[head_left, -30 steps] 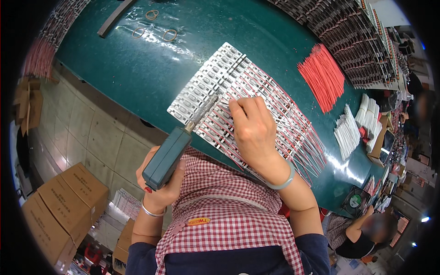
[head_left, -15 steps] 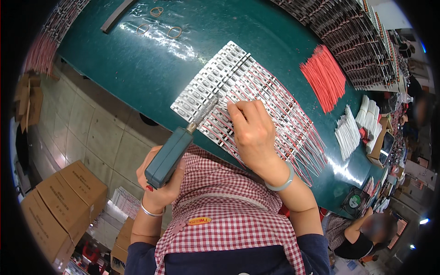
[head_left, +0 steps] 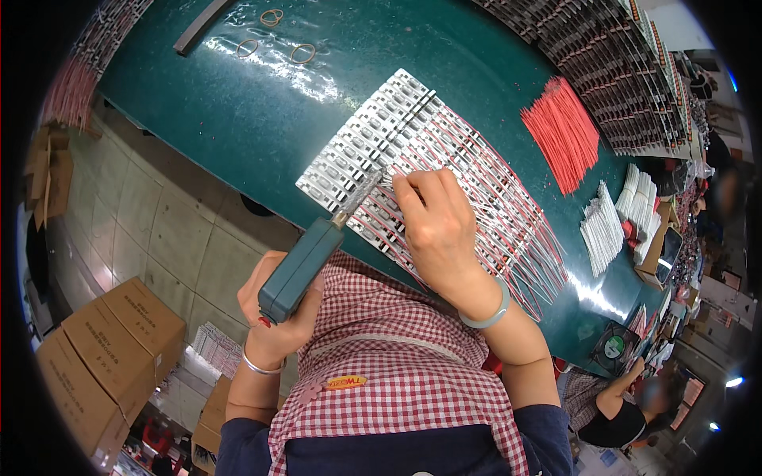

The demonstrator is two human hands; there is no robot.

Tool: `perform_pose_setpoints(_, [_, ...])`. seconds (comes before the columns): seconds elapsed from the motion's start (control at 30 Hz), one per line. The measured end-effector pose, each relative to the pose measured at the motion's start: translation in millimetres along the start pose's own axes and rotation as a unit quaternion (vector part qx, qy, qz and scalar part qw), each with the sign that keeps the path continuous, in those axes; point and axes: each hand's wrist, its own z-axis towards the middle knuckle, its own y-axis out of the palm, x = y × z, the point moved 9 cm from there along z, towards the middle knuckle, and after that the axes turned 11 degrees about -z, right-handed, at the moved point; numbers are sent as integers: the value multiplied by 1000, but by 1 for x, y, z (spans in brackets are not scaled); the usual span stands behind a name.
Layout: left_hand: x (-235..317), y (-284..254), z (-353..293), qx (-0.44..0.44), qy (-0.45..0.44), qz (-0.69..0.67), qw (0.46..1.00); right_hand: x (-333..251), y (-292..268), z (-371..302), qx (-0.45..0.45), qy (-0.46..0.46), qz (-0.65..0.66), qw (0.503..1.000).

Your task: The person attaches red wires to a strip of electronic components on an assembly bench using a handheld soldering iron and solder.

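Observation:
My left hand (head_left: 279, 305) is wrapped round a dark green, box-bodied hand tool (head_left: 300, 270) with a long metal nose. The nose reaches up and to the right, its tip over a row of pale metal strips (head_left: 361, 139) laid side by side on the table. Red and white wires (head_left: 496, 178) run across these strips and trail off to the right. Above them my right hand (head_left: 438, 226) has thumb and fingers drawn together close to the tool's tip. What those fingers pinch is too small to make out.
On the green table (head_left: 230, 111) lie rubber bands (head_left: 302, 54) and a dark bar (head_left: 198, 28). To the right are red wires (head_left: 562, 136), white wire bundles (head_left: 602, 230) and stacked strips (head_left: 587, 71). Cardboard boxes (head_left: 111, 349) stand on the left. A co-worker (head_left: 615, 412) sits at lower right.
The green tool and my left hand have shifted slightly right and upward. My right hand stays at nearly the same spot, fingers still drawn together.

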Motion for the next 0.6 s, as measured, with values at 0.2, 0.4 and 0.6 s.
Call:
perform_pose_setpoints(0.2, [-4, -5, -8, 11, -5, -15, 1000, 0, -1, 1, 2, -1, -1, 1000])
perform_pose_setpoints(0.4, [-8, -10, -16, 35, -11, -28, 999, -1, 0, -1, 2, -3, -9, 1000])
perform_pose_setpoints(0.6, [-7, -12, -17, 29, -17, -28, 999, -1, -6, -5, 3, 7, 3, 1000])
